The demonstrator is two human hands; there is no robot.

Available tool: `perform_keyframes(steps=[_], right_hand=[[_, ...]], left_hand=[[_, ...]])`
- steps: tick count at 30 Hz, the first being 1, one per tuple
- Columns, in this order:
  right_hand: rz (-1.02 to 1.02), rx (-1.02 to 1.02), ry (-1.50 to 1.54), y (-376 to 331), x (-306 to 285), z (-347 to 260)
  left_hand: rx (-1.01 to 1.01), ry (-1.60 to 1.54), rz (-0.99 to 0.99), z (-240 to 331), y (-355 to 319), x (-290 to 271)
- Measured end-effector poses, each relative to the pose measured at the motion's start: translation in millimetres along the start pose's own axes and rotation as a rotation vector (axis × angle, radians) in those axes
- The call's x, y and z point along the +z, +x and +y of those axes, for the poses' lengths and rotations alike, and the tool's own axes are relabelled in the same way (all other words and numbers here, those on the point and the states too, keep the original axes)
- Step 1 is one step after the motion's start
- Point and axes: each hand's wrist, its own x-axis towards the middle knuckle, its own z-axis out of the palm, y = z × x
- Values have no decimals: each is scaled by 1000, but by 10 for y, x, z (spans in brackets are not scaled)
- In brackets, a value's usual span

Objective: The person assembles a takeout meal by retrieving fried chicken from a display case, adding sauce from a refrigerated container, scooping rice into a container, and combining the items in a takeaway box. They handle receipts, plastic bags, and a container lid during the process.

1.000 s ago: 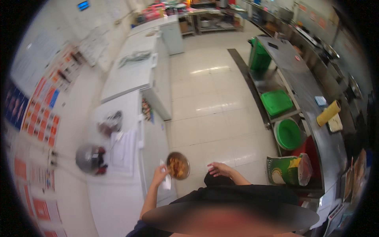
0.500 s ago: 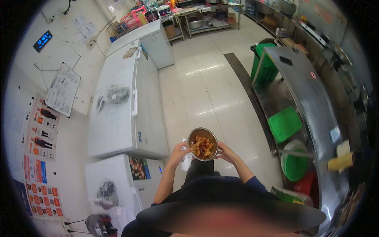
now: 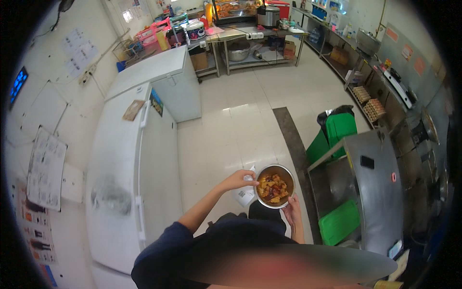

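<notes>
One metal bowl (image 3: 276, 170) is grasped by the left hand (image 3: 242, 179) at left and right hand (image 3: 292, 211) at near right. Carrying seems the step; the next move calls for keeping it level.

1. Worn on the head, a wide fisheye looks down and ahead.
2. Nearest, at six o'clock: the wearer's shirt (image 3: 221, 246); hands (image 3: 240, 179) slightly beyond, toward five.
3. Farthest, at twelve: a counter (image 3: 236, 33); a freezer (image 3: 115, 159) fills nine o'clock.
</notes>
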Motion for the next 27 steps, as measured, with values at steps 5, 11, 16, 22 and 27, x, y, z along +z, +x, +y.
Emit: perform_keyframes(steps=[5,11,16,22,27], right_hand=[[147,-201,-37,1838,-86,-585],[110,-135,-72,4720,-51,-1527],[-11,24,-158,7488,628,-2037],[-244,60,-66,10656,1738,-1929],[-98,30,93,12470,2388,-1714]], left_hand=[[54,583,-86,-395,2018,-1303],[-285,830,-530,-1543,2916,-2631],[-427,182,-447,-2150,3429,-3518],[-474,-336,-283,-3146,5045,-5030],[-607,299,-412,-4274,6831,-7008]])
